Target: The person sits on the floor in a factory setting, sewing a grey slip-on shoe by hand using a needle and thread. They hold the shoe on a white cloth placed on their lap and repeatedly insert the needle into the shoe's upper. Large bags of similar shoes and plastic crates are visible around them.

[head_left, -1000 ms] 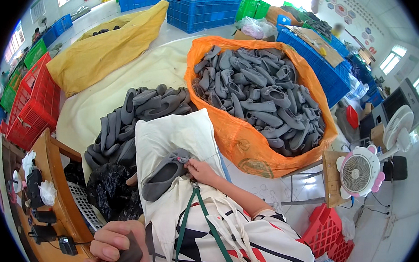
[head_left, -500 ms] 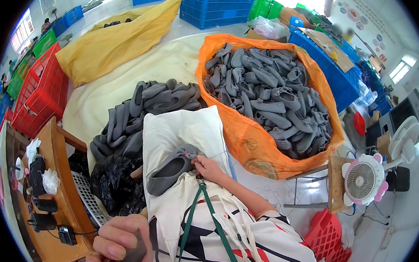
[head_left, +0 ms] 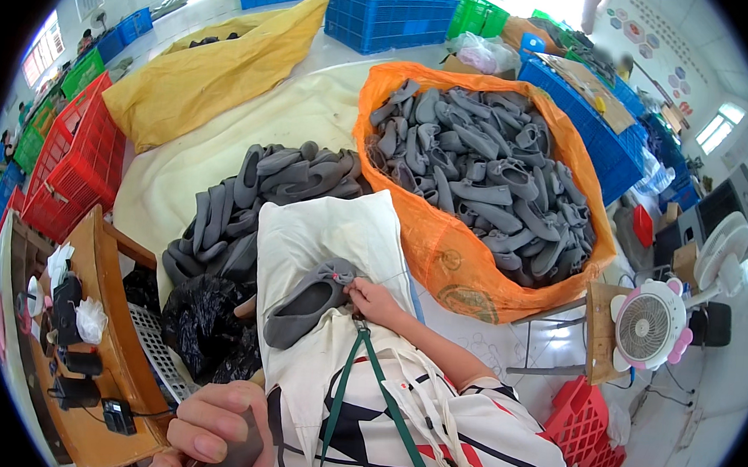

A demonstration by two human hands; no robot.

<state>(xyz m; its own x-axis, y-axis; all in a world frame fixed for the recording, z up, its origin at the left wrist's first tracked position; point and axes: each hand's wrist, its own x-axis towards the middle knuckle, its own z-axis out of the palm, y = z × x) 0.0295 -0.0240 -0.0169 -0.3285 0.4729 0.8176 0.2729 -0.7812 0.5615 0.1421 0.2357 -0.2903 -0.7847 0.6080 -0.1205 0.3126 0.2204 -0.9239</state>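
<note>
A grey slip-on shoe (head_left: 311, 305) lies on a white cushion (head_left: 336, 227) across my lap, its opening facing up. A gathered bow with a small red spot shows at its far end. There, my right hand (head_left: 371, 302) is closed, its thumb and fingers pinching the shoe's edge beside the bow. My left hand (head_left: 221, 425) is large in the lower left, raised close to the camera, with curled fingers pressed together. Whatever it may hold is hidden. A green strap (head_left: 378, 379) hangs down over my patterned clothing.
A heap of grey shoes (head_left: 221, 216) lies beyond the cushion. An orange sack (head_left: 465, 282) full of such shoes stands to the right. At left are a wooden desk (head_left: 96, 362), a black plastic bag (head_left: 205, 330) and a red crate (head_left: 74, 164); a fan (head_left: 649, 326) stands at right.
The whole view has shifted very slightly. Both hands keep their places, and the shoe stays in my right hand.
</note>
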